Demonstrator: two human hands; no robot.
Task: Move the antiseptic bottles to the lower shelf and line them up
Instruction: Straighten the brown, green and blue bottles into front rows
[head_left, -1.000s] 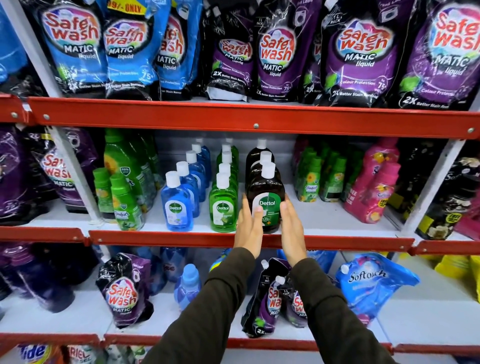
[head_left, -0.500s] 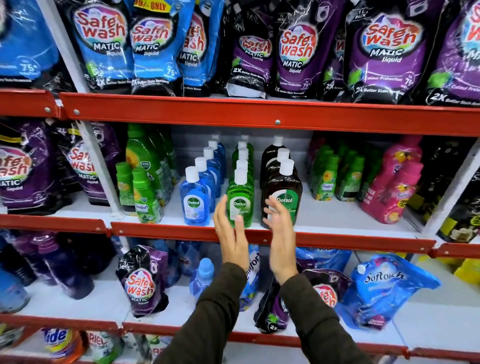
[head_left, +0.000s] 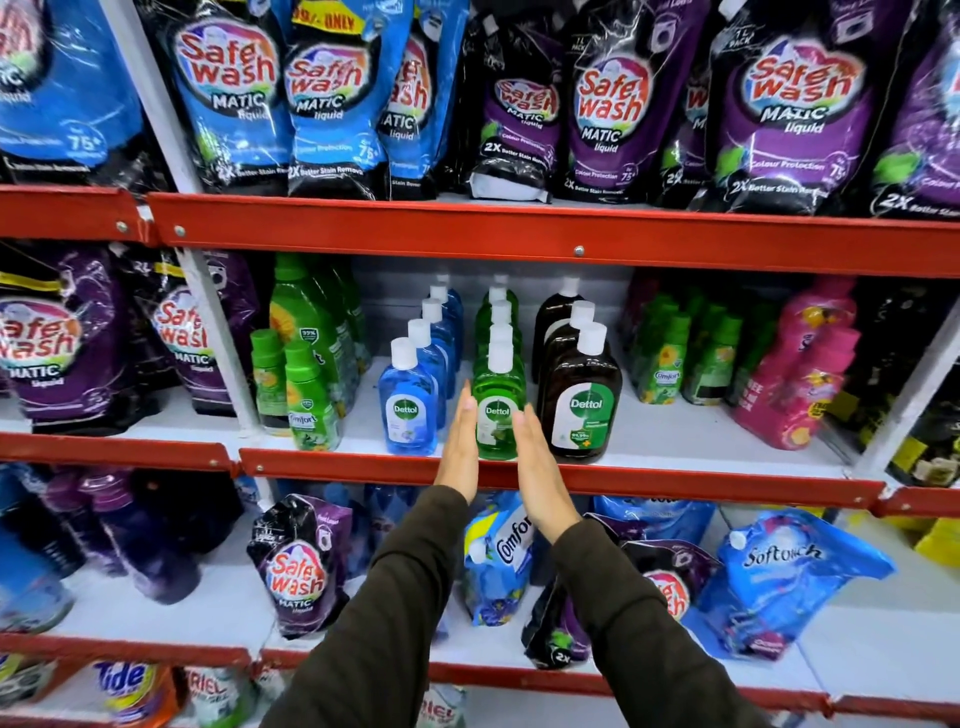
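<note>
Three rows of Dettol antiseptic bottles with white caps stand on the middle shelf (head_left: 675, 441): a blue row (head_left: 409, 410), a green row (head_left: 497, 410) and a brown row (head_left: 581, 410), each running front to back. My left hand (head_left: 461, 447) lies flat against the left side of the front green bottle. On that bottle's right side is my right hand (head_left: 537, 467), also flat with straight fingers. Neither hand grips it; the palms bracket the bottle. Both sleeves are dark.
Green Comfort bottles (head_left: 306, 400) stand left of the blue row, more green and pink bottles (head_left: 795, 384) to the right. Safe Wash pouches (head_left: 608, 104) fill the top shelf. The shelf below (head_left: 208, 603) holds Safe Wash, Comfort and Softouch pouches (head_left: 779, 571).
Both hands left the front brown bottle, drew back with fingers spread, then moved left and now press flat on either side of the front green bottle.
</note>
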